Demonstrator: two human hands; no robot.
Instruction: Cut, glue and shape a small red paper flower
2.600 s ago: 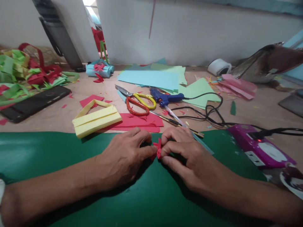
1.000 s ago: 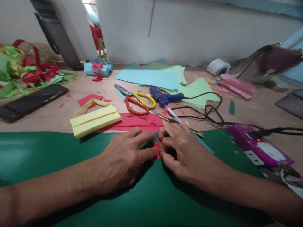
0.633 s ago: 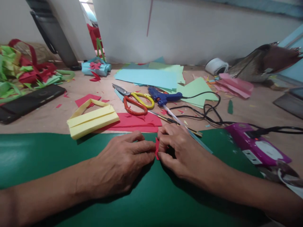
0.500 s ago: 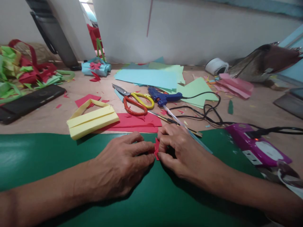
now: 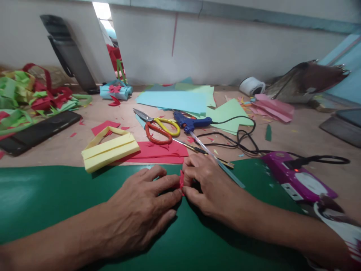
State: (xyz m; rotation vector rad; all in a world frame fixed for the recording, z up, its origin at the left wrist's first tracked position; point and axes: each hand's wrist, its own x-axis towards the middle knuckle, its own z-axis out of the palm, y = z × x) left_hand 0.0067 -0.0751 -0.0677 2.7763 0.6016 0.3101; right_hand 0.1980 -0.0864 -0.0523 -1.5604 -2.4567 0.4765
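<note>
Both my hands rest on a large green sheet (image 5: 56, 195) laid over the table's near side. Between their fingertips is a small red paper piece (image 5: 181, 180), mostly hidden. My left hand (image 5: 141, 210) lies palm down, fingers pressed on the piece from the left. From the right, my right hand (image 5: 208, 184) pinches the same piece with curled fingers. A folded yellow paper shape (image 5: 109, 150) lies just beyond my left hand.
Red paper (image 5: 158, 150), orange and yellow scissors (image 5: 158, 128), a blue glue gun (image 5: 191, 122) with its black cord (image 5: 242, 139), blue and green sheets (image 5: 175, 99), a purple device (image 5: 296, 177), a black phone (image 5: 36, 131), paper scraps (image 5: 31, 98) at left, a tape roll (image 5: 251, 86).
My hands have closed in tighter on the red piece, so less of it shows. The view has tilted slightly, shifting the table items lower in the picture.
</note>
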